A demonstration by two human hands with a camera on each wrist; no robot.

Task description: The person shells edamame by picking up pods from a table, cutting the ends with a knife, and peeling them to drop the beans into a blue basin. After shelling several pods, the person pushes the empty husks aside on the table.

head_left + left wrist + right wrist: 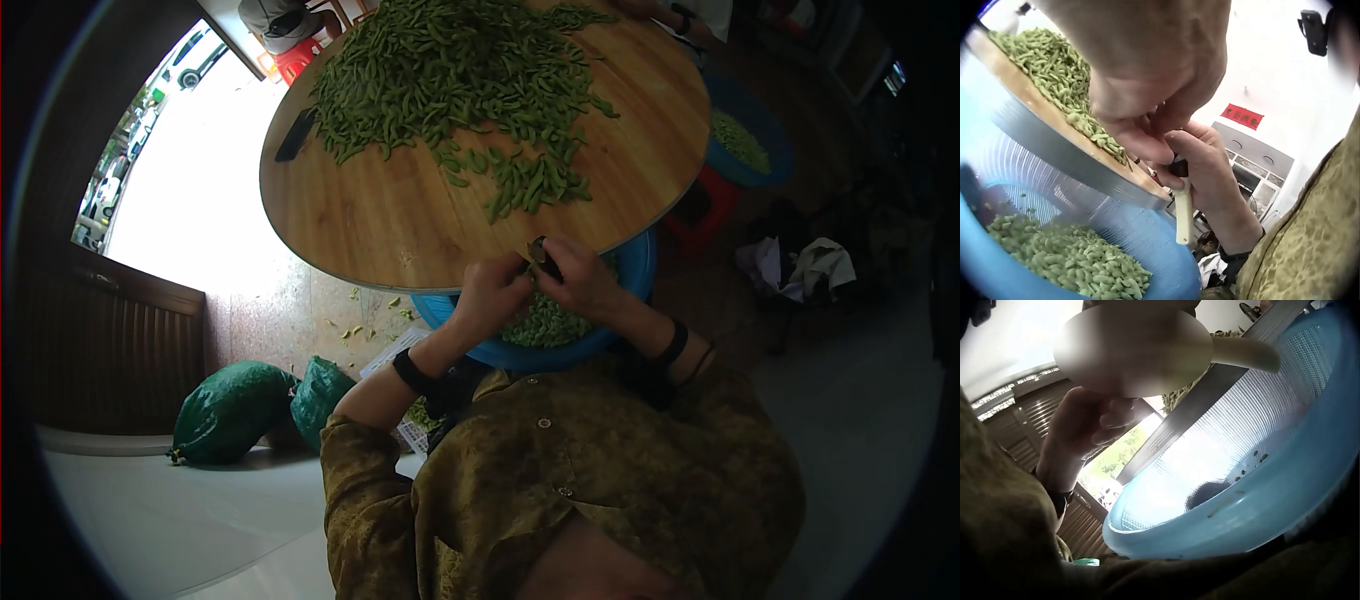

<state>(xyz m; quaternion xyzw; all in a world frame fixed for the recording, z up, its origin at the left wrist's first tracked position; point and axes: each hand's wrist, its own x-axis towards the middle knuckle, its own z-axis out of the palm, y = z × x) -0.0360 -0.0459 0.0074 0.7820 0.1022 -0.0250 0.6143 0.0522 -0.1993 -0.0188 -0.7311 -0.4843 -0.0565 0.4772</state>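
Over the near table edge, the left hand (492,297) and right hand (582,278) meet, fingertips nearly touching. Cream handle (1184,215) of a small tool juts below the right hand (1207,164), which grips it; the handle (1247,354) also shows in the right wrist view. Curled left fingers (1141,140) pinch a small greenish piece (531,254), probably a pod, mostly hidden. A heap of green pods (450,75) covers the far part of the round wooden table (350,220). Below the hands, a blue basin (645,265) holds shelled green beans (545,325).
A dark flat object (295,135) lies at the table's left. Green sacks (235,412) and a white crate (395,352) stand on the floor at left. Another blue basin (780,160) with beans is at right, near a red stool (715,205). Another person's arm (655,12) reaches the far edge.
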